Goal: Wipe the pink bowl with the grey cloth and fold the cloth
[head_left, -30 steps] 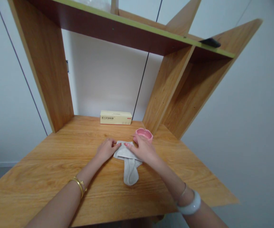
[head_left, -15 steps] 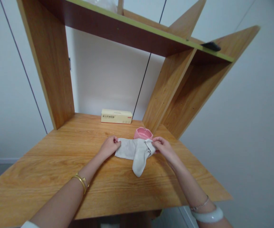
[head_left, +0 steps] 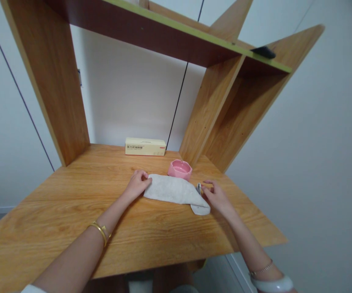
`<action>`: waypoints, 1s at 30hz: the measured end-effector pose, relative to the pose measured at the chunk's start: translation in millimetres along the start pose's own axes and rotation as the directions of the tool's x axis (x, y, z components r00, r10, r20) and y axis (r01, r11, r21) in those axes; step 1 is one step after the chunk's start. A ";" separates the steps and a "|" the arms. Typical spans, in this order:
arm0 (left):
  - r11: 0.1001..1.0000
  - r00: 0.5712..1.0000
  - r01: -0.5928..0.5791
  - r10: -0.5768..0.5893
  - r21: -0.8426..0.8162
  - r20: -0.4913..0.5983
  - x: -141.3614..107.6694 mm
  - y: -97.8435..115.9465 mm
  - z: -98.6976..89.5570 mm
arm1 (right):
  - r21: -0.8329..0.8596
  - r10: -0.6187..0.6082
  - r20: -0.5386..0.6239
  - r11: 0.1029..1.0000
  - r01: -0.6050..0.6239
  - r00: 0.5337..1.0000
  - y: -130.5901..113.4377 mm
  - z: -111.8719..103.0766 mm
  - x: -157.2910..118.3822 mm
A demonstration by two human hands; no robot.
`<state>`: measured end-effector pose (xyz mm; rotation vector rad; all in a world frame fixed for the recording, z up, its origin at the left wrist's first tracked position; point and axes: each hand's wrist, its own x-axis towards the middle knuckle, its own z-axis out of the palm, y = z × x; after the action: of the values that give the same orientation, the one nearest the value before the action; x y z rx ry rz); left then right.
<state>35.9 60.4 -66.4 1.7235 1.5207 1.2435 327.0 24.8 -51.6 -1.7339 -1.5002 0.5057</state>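
I log cloth (head_left: 171, 189) mostly flat on counter (head_left: 151, 232), right end yet unfolded; left hand (head_left: 136, 184), right hand (head_left: 218, 197): fingers clamped on its ends.

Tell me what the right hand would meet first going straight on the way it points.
The right hand would meet the grey cloth first: its raised edge is right at that hand. Beyond it, the pink bowl looks next in line, though depth is hard to judge.

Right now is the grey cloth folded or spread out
Mostly spread: the grey cloth lies flat from the left hand, but its end by the right hand is folded. Hidden layers, I can't tell.
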 end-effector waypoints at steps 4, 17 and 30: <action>0.992 0.998 0.032 -0.024 -0.123 0.060 -1.9 0.7 1.1 | -0.071 0.035 0.072 0.997 -0.030 0.997 4.6 -2.5 -3.6; 0.892 0.995 0.076 -0.039 -0.446 0.091 -0.5 3.6 2.6 | 0.158 0.055 0.312 0.982 -0.109 0.949 -16.7 3.2 -5.6; 0.914 0.960 -0.175 0.241 0.367 -0.142 34.1 25.1 -92.8 | 0.024 -0.308 0.103 0.951 0.307 0.946 -118.5 54.4 34.3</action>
<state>-35.5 70.0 5.8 2.0964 1.7922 1.3301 218.4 74.3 11.1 -1.4472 -1.8021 0.4433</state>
